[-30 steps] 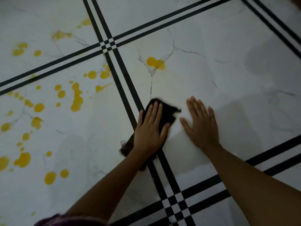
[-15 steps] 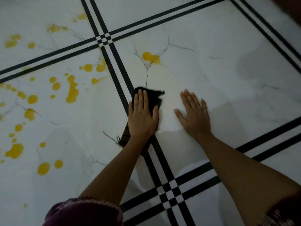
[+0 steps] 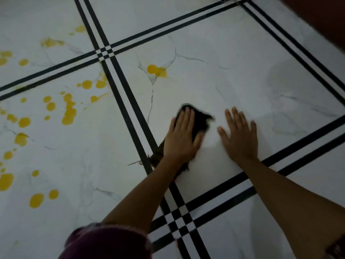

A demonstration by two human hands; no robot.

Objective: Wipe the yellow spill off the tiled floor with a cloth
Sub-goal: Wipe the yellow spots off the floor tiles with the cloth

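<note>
My left hand (image 3: 182, 136) presses flat, fingers straight, on a dark cloth (image 3: 200, 119) on the white tiled floor (image 3: 233, 71), just right of a black double stripe. The cloth pokes out past my fingertips and trails back under my wrist. My right hand (image 3: 239, 136) lies flat on the bare tile beside it, fingers spread. A yellow blot (image 3: 156, 70) sits on the same tile, well ahead of the cloth. Several yellow drops (image 3: 69, 111) cover the tile to the left.
Black double stripes (image 3: 130, 101) cross the floor and meet near my left forearm (image 3: 179, 219). A dark maroon sleeve (image 3: 108, 242) fills the bottom edge. A dark brown surface (image 3: 321, 15) cuts the top right corner.
My left hand slid the cloth left onto the stripe, then back right onto the middle tile. My right hand stayed flat on the floor.
</note>
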